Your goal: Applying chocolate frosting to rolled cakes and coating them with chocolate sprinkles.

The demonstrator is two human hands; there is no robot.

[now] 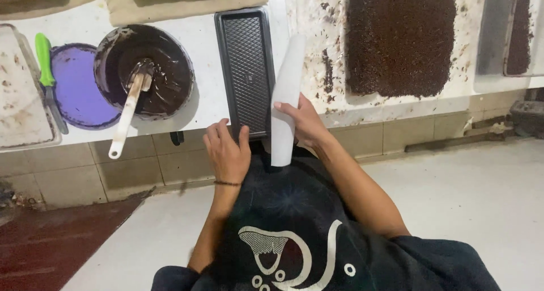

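Loaf pan: we saw the black rectangular pan (245,70) lying on the white counter (204,42) straight ahead of our 2 hands, its near short end just past our fingertips.
Long axis: it ran away from us, so the pan pointed forward between both hands rather than across them.
Left hand: our left hand (228,152) sat at the pan's near left corner, fingers loosely curled and spread over the counter edge; we could not tell whether they gripped the rim or only touched it.
Right hand: our right hand (305,123) was closed around a white sheet of paper (287,98), thumb in front and fingers behind, holding it about halfway along.
Paper: the sheet was curled into a long narrow strip, standing lengthwise just beside the pan's right wall, its far end over the counter and its near end hanging toward our dark apron (294,223).
Nearer hand: we judged both hands about equally close to the pan, left at 1 corner, right at the other side.
Left of left hand: a dark bowl of chocolate batter (144,70) with a white spatula (127,112) in it, then a purple lid (79,84) and a green-handled knife (45,70).
Right of right hand: a slab of dark crumbly cake (399,39), well apart from the pan.
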